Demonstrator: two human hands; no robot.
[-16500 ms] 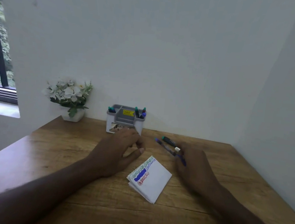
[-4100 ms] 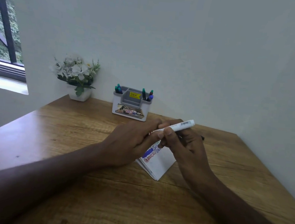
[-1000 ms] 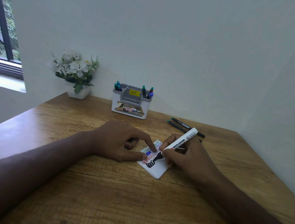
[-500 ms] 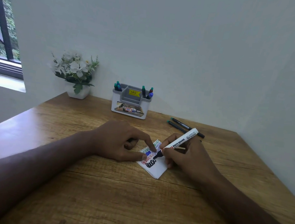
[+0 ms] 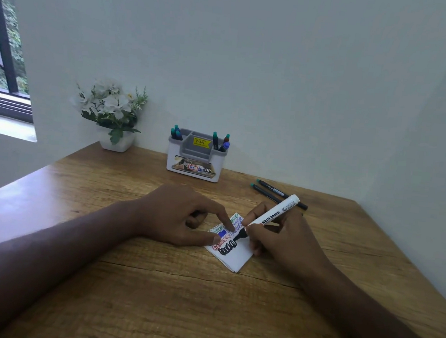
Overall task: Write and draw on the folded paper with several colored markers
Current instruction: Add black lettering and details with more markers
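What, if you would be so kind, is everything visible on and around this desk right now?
Folded paper: one, white with green, blue, red and black scribbles, desk centre.
Whiteboard marker: one, white barrel, black tip on the paper.
Pens: two, dark with teal ends, lying behind the right hand.
Desk organiser: one, white and grey, by the wall, holding several pens.
Flower pot: one, white flowers, back left.
Desk: one, wooden.
Window: one, far left.
Left hand: pressing the paper.
Right hand: gripping the marker.
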